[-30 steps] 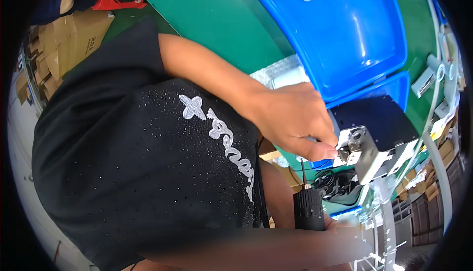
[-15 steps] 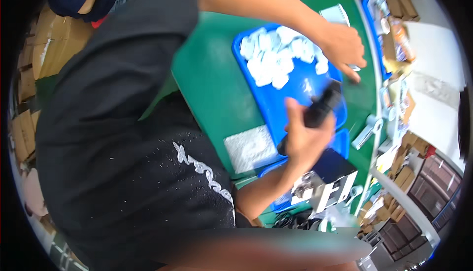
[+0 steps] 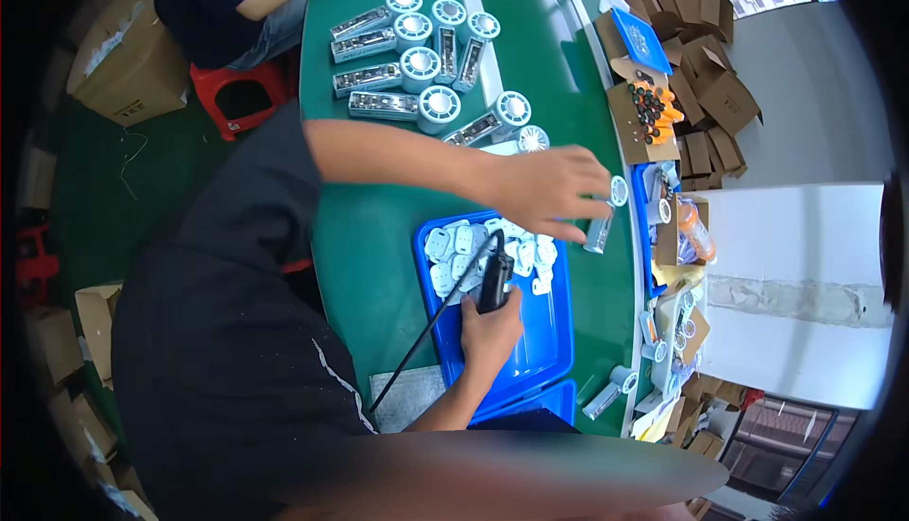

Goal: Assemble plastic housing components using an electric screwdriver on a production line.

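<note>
My left hand (image 3: 549,191) reaches across the far right corner of the blue tray (image 3: 423,308), palm down with fingers bent and apart. Its fingertips meet the edge of a light blue handheld device (image 3: 598,233) on the table; whether they touch it I cannot tell. My right hand (image 3: 492,333) is closed around a black corded electric screwdriver (image 3: 494,282), held above the tray. Its cord (image 3: 426,329) runs down to the left. Many small white plastic covers (image 3: 460,260) lie heaped in the tray's far part, partly hidden behind the tool.
Several light blue devices (image 3: 383,105) with exposed electronics and round heads stand farther back on the green table (image 3: 365,237). A grey mat (image 3: 407,396) lies by the tray's near left corner. Another device (image 3: 610,392) rests near the right edge. A person (image 3: 213,5) sits at the far left.
The view has swung, bringing the rows of devices into sight. The screwdriver has moved over the white covers and is still in my right hand. My left hand stays near the tray's far right corner.
</note>
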A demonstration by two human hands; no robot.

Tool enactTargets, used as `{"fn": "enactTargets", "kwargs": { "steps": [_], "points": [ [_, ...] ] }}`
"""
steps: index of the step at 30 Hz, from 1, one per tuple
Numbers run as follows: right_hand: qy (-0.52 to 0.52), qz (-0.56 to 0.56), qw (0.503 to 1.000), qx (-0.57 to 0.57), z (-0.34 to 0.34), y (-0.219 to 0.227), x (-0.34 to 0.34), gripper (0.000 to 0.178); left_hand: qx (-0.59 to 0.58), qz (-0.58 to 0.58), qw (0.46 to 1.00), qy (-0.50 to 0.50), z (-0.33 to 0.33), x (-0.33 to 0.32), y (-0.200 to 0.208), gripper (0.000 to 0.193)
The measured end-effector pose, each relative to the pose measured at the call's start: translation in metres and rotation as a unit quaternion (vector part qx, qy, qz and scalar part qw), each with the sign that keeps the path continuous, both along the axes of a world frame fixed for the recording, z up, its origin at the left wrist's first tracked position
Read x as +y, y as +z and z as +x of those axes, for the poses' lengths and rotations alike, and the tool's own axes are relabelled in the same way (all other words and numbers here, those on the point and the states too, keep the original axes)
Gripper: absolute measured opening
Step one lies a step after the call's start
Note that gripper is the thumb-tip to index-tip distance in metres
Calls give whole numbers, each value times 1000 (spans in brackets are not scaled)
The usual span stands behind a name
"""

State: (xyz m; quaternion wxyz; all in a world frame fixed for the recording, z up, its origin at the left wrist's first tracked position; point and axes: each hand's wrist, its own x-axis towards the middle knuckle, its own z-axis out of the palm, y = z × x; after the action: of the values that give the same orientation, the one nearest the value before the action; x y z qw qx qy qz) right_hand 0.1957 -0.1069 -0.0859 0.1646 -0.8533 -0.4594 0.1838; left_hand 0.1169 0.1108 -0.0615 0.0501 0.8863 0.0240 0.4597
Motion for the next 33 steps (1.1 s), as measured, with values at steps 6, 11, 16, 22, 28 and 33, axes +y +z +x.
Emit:
{"fn": "enactTargets", "kwargs": {
  "steps": [6,11,16,22,28,33],
  "points": [
    [-36,124,980,152,8,25,-31,69,23,-100,938,331,-158,-20,-41,46],
    [-59,238,916,319,-1,46,-44,81,158,-79,893,414,-237,-19,-82,50],
    [-39,308,861,402,-13,67,-52,81,39,-234,947,219,-238,-36,-35,46],
    [-117,364,800,463,-24,68,-92,92,39,-583,794,-168,-166,-92,-11,56],
    [-87,398,697,590,-40,75,-139,85,93,-569,741,-345,-83,-194,-6,64],
    [-332,431,752,372,-61,51,-179,80,107,-477,746,-452,-27,-239,-13,61]
  ]
}}
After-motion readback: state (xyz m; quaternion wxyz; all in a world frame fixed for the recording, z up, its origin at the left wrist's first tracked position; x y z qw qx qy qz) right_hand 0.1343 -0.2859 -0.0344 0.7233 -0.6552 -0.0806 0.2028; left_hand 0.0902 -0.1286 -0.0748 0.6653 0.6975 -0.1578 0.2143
